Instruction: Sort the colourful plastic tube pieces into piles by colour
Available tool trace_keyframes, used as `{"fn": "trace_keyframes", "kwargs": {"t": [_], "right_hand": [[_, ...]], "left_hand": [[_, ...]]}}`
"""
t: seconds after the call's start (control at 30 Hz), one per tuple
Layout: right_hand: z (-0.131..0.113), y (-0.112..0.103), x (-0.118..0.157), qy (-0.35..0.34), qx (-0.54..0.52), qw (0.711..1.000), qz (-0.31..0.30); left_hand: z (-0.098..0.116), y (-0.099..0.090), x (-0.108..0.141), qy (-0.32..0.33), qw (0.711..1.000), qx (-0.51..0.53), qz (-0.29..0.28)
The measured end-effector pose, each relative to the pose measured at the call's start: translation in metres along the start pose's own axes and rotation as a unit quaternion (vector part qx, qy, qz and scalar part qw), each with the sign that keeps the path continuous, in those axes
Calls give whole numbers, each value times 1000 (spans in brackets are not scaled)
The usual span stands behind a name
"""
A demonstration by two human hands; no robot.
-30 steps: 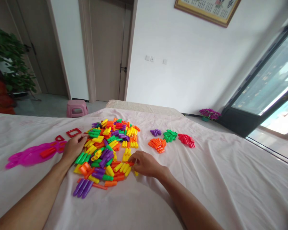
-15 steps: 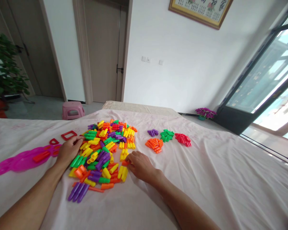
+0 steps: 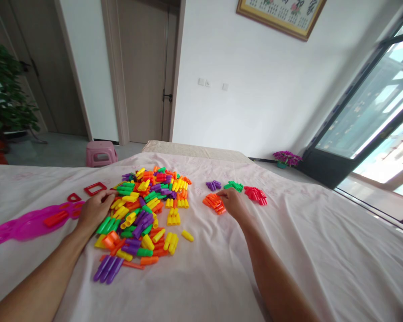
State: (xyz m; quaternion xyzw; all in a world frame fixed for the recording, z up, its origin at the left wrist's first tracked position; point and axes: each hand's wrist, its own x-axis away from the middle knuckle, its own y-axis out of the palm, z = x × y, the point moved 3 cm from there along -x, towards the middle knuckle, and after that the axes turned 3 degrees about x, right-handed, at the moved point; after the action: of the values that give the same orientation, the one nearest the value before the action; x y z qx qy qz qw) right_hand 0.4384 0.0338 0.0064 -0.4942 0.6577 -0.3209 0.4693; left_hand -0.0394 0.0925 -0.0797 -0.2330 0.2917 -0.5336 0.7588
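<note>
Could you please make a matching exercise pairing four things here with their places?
1. Right hand
2. Left hand
3. Flat magenta plastic board
4. Single yellow plastic tube

A. Left edge of the multicoloured plastic pile
B. Farthest left of the four
C. Lying alone, right of that pile
D. At the orange plastic heap

Pairs: 1-D, 2-A, 3-B, 4-C

On the bench (image 3: 188, 281), covered with pale cloth (image 3: 309, 232), lie a mixed heap of pieces (image 3: 143, 210), four small piles (image 3: 212, 203) and a pink tray (image 3: 27, 220).
</note>
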Motion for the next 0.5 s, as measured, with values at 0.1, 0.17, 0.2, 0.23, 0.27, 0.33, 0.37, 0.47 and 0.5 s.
{"fn": "trace_keyframes", "kwargs": {"t": [0.1,0.17,0.2,0.23,0.27,0.33,0.37,0.47,0.5], "right_hand": [[10,-10,1,26,54,998,4],[15,-10,1,37,90,995,-10],[17,-9,1,39,105,994,-19],[18,-8,1,39,116,992,-27],[20,-5,1,36,122,991,-33],[23,0,-1,28,121,992,-39],[24,3,-2,25,117,992,-40],[27,11,-5,26,109,993,-42],[28,12,-5,26,108,993,-42]], "left_hand": [[-1,0,0,0,1000,0,1],[-1,0,0,-1,1000,1,3],[-1,0,0,-1,1000,2,3],[-1,0,0,-2,1000,3,2],[-1,0,0,-4,1000,2,2],[-1,0,0,-8,1000,0,2],[-1,1,-1,-8,1000,-1,3],[-2,1,-1,-1,1000,1,6],[-2,1,-1,2,1000,2,7]]}}
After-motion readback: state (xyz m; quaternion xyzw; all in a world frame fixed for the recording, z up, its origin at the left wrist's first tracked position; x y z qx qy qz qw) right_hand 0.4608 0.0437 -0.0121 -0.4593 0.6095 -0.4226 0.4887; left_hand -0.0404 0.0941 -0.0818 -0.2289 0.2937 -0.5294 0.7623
